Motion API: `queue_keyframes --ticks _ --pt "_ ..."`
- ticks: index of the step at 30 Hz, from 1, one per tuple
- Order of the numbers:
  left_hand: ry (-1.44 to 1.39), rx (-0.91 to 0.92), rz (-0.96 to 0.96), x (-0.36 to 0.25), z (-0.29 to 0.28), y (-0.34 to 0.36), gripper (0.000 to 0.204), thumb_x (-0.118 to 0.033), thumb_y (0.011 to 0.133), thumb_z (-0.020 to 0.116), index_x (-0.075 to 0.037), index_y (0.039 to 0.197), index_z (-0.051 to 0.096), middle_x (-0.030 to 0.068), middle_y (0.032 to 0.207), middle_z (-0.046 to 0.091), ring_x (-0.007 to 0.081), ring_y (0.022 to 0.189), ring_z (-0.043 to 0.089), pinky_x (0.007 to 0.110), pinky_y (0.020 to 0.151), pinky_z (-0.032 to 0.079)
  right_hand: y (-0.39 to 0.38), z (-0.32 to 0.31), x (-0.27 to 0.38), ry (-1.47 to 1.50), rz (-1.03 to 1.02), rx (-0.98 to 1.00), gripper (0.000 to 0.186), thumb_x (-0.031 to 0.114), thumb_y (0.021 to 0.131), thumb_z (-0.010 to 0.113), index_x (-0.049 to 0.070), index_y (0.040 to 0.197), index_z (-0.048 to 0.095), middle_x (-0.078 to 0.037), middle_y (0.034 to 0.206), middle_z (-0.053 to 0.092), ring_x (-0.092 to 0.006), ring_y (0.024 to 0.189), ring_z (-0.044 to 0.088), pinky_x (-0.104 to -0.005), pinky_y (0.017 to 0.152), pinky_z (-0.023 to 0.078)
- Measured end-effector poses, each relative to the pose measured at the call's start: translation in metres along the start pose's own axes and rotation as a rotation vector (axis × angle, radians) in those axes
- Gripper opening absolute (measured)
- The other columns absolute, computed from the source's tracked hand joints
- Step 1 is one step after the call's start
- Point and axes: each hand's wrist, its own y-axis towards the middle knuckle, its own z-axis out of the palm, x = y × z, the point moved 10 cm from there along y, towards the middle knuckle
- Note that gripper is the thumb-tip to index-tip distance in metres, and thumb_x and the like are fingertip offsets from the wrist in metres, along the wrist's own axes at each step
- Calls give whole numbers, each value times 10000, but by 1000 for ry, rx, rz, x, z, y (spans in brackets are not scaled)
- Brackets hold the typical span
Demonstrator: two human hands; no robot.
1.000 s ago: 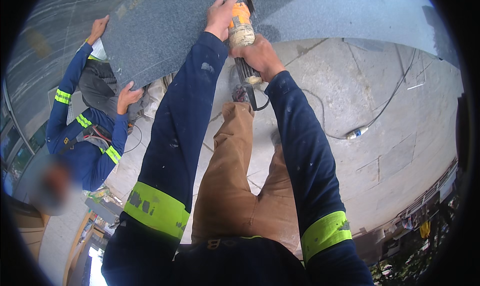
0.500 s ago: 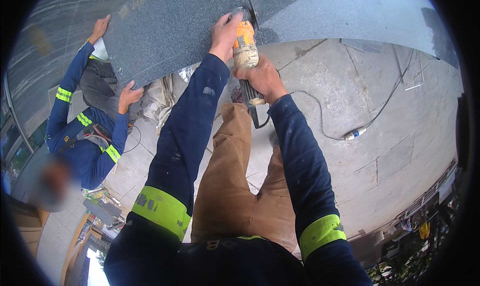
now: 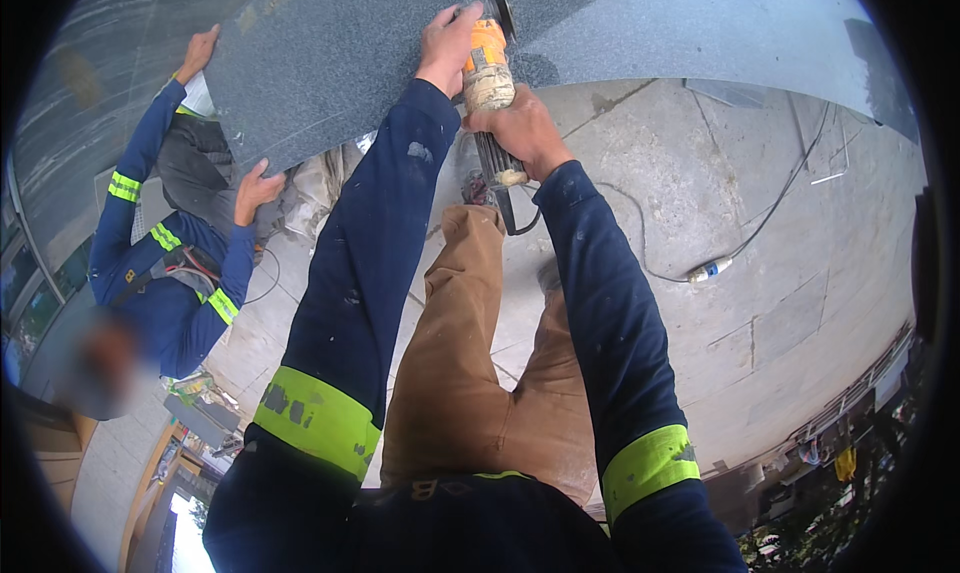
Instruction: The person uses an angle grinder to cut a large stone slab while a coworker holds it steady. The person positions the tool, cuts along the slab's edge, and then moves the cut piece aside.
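An angle grinder (image 3: 489,73) with an orange, tape-wrapped body is held out in front of me in both hands. My left hand (image 3: 447,50) is closed around its head end, close to the disc (image 3: 502,11). Around the rear of the body, my right hand (image 3: 524,138) is wrapped. The disc stands on edge at the grey speckled stone slab (image 3: 340,63); whether it touches the stone I cannot tell. A black cord leaves the back of the grinder. The left hand's fingertips are partly hidden behind the tool.
At left, another person (image 3: 175,243) in dark blue sleeves grips the slab's left end with both hands. The grinder's cord runs right across the concrete floor (image 3: 760,273) to a blue-and-white plug connector (image 3: 709,269). A crumpled pale cloth (image 3: 310,205) lies beneath the slab.
Both my hands and the grinder have shifted slightly up and left, farther over the slab. More of the disc shows now. The other person's hands have barely moved.
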Motion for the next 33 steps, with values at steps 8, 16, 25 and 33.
queue_keyframes --ticks 8,16,25,33 --pt "16 16 15 -5 -6 22 444 -263 957 614 22 1279 503 155 954 658 252 751 692 396 624 598 15 2 8 -84 41 -18 674 231 616 822 -113 1120 537 -230 1011 662 -283 860 679 -361 756 543" --pt "-6 -20 -47 13 -8 -13 494 -263 961 608 31 1329 457 158 968 646 246 752 686 386 625 590 -20 2 -4 -46 35 -24 633 202 616 813 -102 1105 549 -228 995 669 -291 860 681 -374 761 538" --pt "2 -47 -64 16 -3 -41 592 -267 943 639 26 1401 404 163 1035 628 243 785 684 384 613 587 -42 -3 -14 -73 46 -34 639 232 616 811 -101 1097 552 -236 981 673 -303 873 681 -377 779 535" --pt "7 -23 -61 18 -2 -37 595 -269 941 635 29 1399 402 169 1033 627 247 777 685 390 607 586 -39 -5 -14 -119 35 -38 665 247 610 819 -107 1106 552 -239 991 675 -305 884 685 -374 782 536"
